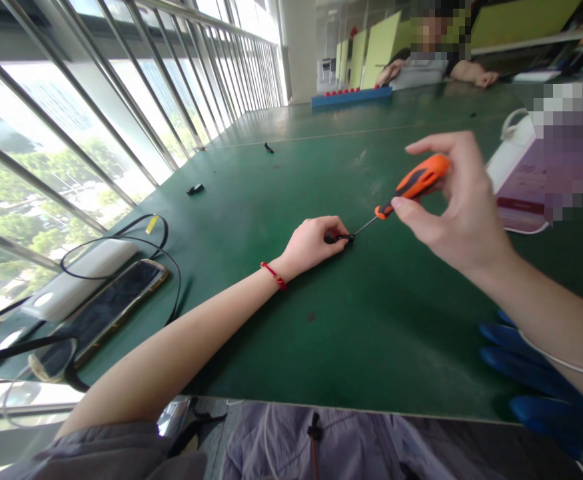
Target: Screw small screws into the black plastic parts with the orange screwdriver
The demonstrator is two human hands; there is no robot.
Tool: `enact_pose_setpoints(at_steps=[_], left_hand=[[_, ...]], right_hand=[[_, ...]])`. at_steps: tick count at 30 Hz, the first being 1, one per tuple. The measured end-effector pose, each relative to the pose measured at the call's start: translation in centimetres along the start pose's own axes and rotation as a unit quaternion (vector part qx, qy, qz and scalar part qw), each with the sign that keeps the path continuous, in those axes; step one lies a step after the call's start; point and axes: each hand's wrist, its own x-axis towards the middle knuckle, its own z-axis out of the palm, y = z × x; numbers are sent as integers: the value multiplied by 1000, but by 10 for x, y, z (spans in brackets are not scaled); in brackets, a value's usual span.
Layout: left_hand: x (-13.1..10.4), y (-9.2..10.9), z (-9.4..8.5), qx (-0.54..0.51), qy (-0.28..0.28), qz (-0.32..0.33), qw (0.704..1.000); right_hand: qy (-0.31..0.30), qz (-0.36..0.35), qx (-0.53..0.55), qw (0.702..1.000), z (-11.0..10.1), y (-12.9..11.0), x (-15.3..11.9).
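Observation:
My left hand (pixel 316 241) rests on the green table (pixel 271 320), its fingers closed round a small black part (pixel 338 238) whose exact kind is too small to make out. From the right, my right hand (pixel 464 207) grips an orange and black screwdriver (pixel 416 183) by its handle, with thumb below and fingers about the rear end. The screwdriver is tilted, and its thin metal shaft slants down and left to the black part at my left fingertips. Its tip appears to touch that part.
A phone (pixel 106 313), a white power bank (pixel 86 273) and black cables lie at left. Small black pieces (pixel 196 190) lie farther back. Blue gloves (pixel 536 373) sit under my right forearm. A purple-white box (pixel 526 173), a blue strip (pixel 351 97) and a seated person (pixel 421 67) are beyond.

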Motion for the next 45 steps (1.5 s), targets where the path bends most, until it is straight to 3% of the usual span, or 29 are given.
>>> enact_pose_setpoints(at_steps=[7, 12, 17, 22, 28, 34, 40, 45], left_hand=[[1, 0, 0, 5, 1, 5, 1000], [0, 0, 0, 2, 1, 3, 1000], [0, 1, 0, 5, -1, 5, 1000], [0, 0, 0, 5, -1, 5, 1000], [0, 0, 0, 2, 0, 4, 1000], [0, 1, -1, 3, -1, 4, 1000], [0, 0, 0, 2, 0, 4, 1000], [0, 0, 0, -2, 1, 7, 1000]], right_hand=[[-15, 32, -63, 997, -3, -6, 0], [-13, -4, 19, 1000, -1, -1, 1], [-38, 61, -29, 997, 0, -3, 2], [-45, 51, -44, 997, -1, -7, 2], [-10, 36, 31, 999, 0, 2, 2], [-35, 66, -49, 996, -2, -5, 2], [-8, 7, 5, 1000, -1, -1, 2], [-26, 53, -36, 998, -2, -3, 2]])
